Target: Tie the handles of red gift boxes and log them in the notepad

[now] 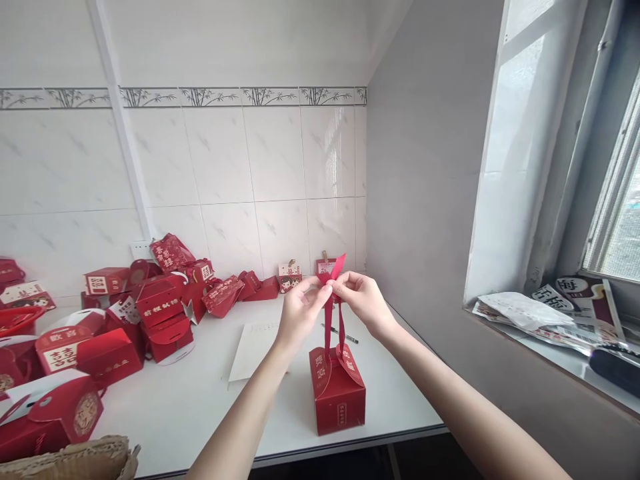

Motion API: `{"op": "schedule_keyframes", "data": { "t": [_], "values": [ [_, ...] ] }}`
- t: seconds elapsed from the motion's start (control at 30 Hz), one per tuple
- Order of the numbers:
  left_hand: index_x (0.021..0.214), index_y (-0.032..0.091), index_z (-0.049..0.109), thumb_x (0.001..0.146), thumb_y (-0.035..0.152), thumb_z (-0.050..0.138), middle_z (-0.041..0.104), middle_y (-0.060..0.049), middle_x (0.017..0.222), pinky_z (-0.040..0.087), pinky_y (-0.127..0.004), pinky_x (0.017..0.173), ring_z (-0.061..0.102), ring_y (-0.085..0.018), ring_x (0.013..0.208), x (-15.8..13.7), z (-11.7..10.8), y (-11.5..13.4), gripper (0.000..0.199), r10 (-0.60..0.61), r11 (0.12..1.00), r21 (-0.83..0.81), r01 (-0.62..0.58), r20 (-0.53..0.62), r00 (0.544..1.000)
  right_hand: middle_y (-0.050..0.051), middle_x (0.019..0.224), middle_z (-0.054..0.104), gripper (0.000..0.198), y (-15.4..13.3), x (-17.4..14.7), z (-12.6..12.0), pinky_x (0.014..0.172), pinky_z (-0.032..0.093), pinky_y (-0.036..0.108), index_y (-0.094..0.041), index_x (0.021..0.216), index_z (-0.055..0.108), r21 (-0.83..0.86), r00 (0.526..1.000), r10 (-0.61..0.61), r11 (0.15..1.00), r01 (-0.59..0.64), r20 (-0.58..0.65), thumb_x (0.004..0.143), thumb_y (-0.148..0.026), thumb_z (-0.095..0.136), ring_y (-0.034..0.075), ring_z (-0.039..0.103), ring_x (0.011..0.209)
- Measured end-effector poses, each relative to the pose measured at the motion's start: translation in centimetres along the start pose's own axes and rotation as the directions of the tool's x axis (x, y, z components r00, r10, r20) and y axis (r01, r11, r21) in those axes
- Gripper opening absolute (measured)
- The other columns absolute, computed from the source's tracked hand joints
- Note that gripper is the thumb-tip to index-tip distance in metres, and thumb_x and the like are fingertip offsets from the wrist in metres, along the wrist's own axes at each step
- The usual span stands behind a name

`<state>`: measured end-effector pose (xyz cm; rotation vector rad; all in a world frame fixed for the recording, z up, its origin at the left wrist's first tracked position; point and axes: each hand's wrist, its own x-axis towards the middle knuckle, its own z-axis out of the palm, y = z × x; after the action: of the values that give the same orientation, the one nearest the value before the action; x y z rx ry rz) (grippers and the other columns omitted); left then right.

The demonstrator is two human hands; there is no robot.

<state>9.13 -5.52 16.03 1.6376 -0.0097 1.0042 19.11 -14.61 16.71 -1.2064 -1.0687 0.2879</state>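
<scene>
A red gift box (339, 400) with gold lettering stands upright on the white table, near its front edge. From its folded top a red ribbon (328, 330) rises in two strands. My left hand (306, 303) pinches the ribbon above the box, fingers closed. Touching it at the fingertips, my right hand (364, 301) pinches the same ribbon from the other side. One ribbon end sticks up past the fingers. Exactly how the ribbon crosses between the fingertips is hidden.
Many red gift boxes (160, 300) pile up at the left. A paper sheet (253, 350) and a pen (345, 335) lie behind the box. Torn cardboard (75, 460) sits at the lower left. Wrappers (540, 313) rest on the windowsill; the grey wall (425, 200) bounds the table's right.
</scene>
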Motion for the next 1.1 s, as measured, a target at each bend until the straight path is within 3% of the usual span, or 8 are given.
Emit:
{"op": "schedule_keyframes", "data": {
  "t": [0.2,0.33,0.43,0.6,0.7,0.83,0.93,1.1],
  "values": [
    [0.075,0.017,0.06,0.076,0.037,0.06,0.059,0.0,0.076,0.047,-0.024,0.061,0.054,-0.013,0.071,0.1,0.1,0.2,0.02,-0.086,0.992,-0.097,0.084,-0.019,0.996,-0.002,0.065,0.056,0.037,0.0,0.0,-0.4,0.062,0.041,0.027,-0.018,0.076,0.051,-0.065,0.999,0.016,0.998,-0.014,0.04,0.066,-0.048,0.071,0.014,0.052,0.062],
    [0.074,0.017,0.057,0.076,0.037,0.061,0.056,0.0,0.073,0.047,-0.023,0.055,0.053,-0.012,0.066,0.1,0.1,0.5,0.02,-0.108,0.98,-0.166,0.109,0.015,0.994,0.003,0.076,0.06,0.035,-0.4,0.0,-0.8,0.073,0.044,0.031,-0.016,0.074,0.056,0.032,0.992,-0.032,0.999,0.028,0.12,0.071,-0.049,0.067,0.017,0.056,0.075],
    [0.077,0.017,0.056,0.075,0.038,0.062,0.056,0.001,0.073,0.046,-0.022,0.051,0.054,-0.012,0.063,0.2,0.1,0.6,0.021,-0.121,0.977,-0.174,0.119,0.002,0.993,0.003,0.077,0.06,0.033,-0.8,0.1,-0.8,0.075,0.045,0.031,-0.016,0.071,0.056,0.073,0.994,-0.057,0.996,0.051,0.091,0.071,-0.047,0.068,0.017,0.056,0.076],
    [0.078,0.019,0.056,0.075,0.039,0.061,0.055,0.003,0.07,0.044,-0.022,0.049,0.053,-0.01,0.055,0.4,-0.1,0.4,0.022,-0.157,0.974,-0.162,0.159,0.025,0.987,0.002,0.081,0.057,0.023,-0.8,-0.5,-0.6,0.074,0.046,0.032,-0.02,0.077,0.06,-0.029,0.962,-0.258,0.965,0.261,0.085,0.077,-0.042,0.065,0.017,0.056,0.078],
    [0.078,0.019,0.056,0.075,0.04,0.061,0.057,0.002,0.069,0.046,-0.024,0.054,0.057,-0.011,0.059,0.5,-0.4,0.3,0.022,-0.163,0.975,-0.152,0.163,0.01,0.987,0.004,0.092,0.054,0.017,-0.4,-1.2,-1.0,0.08,0.045,0.035,-0.022,0.078,0.061,-0.2,0.907,-0.391,0.887,0.416,0.155,0.081,-0.039,0.061,0.019,0.054,0.087],
    [0.08,0.018,0.057,0.076,0.04,0.06,0.061,0.0,0.071,0.048,-0.026,0.057,0.059,-0.013,0.063,0.5,-0.7,0.3,0.022,-0.143,0.977,-0.157,0.146,0.028,0.989,0.006,0.104,0.049,0.012,0.3,-2.0,-1.7,0.087,0.043,0.039,-0.026,0.08,0.066,-0.353,0.847,-0.452,0.773,0.528,0.279,0.084,-0.034,0.057,0.022,0.049,0.101],
    [0.078,0.018,0.057,0.077,0.038,0.059,0.061,0.0,0.068,0.049,-0.026,0.061,0.059,-0.014,0.067,0.5,-0.8,0.2,0.021,-0.115,0.982,-0.147,0.121,0.047,0.992,0.006,0.108,0.05,0.015,0.7,-2.2,-1.9,0.089,0.041,0.041,-0.026,0.082,0.066,-0.373,0.854,-0.418,0.773,0.514,0.31,0.086,-0.034,0.055,0.023,0.047,0.106],
    [0.08,0.017,0.058,0.08,0.037,0.057,0.063,-0.002,0.07,0.05,-0.029,0.069,0.06,-0.014,0.07,0.5,-0.8,0.1,0.02,-0.041,0.997,-0.064,0.048,0.104,0.994,0.004,0.099,0.055,0.015,0.9,-2.1,-1.7,0.084,0.044,0.037,-0.022,0.081,0.053,-0.235,0.938,-0.244,0.924,0.302,0.246,0.08,-0.033,0.062,0.02,0.055,0.094]
  ]
}}
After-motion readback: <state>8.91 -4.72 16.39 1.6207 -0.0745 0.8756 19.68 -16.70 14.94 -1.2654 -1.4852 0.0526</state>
